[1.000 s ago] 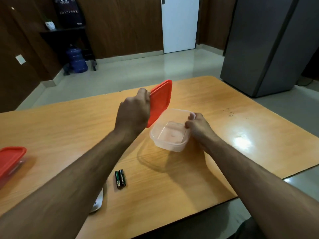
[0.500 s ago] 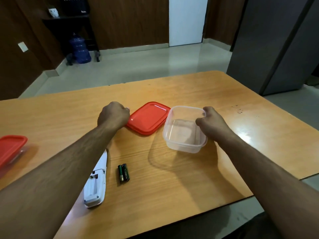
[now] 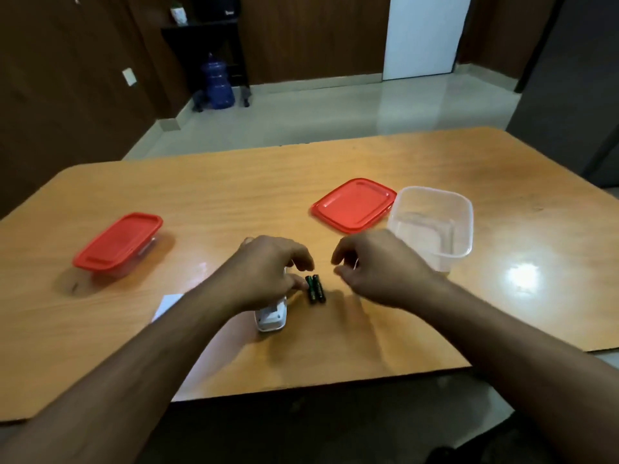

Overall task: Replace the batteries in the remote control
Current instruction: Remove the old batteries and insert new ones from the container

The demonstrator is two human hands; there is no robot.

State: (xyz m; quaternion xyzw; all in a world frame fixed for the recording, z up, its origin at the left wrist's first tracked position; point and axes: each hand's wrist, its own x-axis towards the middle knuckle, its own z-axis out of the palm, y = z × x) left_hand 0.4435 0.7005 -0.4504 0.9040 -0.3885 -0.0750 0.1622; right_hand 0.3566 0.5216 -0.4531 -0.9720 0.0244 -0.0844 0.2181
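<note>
Two dark green batteries (image 3: 315, 289) lie side by side on the wooden table (image 3: 234, 202). Just left of them is the white remote (image 3: 272, 318), its near end showing and the rest hidden under my left hand (image 3: 271, 272). That hand hovers over the remote with loosely curled fingers, and its thumb tip is right beside the batteries. My right hand (image 3: 378, 269) hangs just right of the batteries, fingers loosely curled, holding nothing. A flat white piece (image 3: 167, 306), perhaps the battery cover, peeks out beside my left forearm.
A red lid (image 3: 353, 204) lies flat behind the hands, next to an open clear plastic container (image 3: 467, 229). A second container with a red lid (image 3: 117, 242) stands at the left. The table's near edge runs close below the remote.
Both hands let go of the red lid and the clear container and drew back toward the batteries and remote. The lid now lies flat on the table.
</note>
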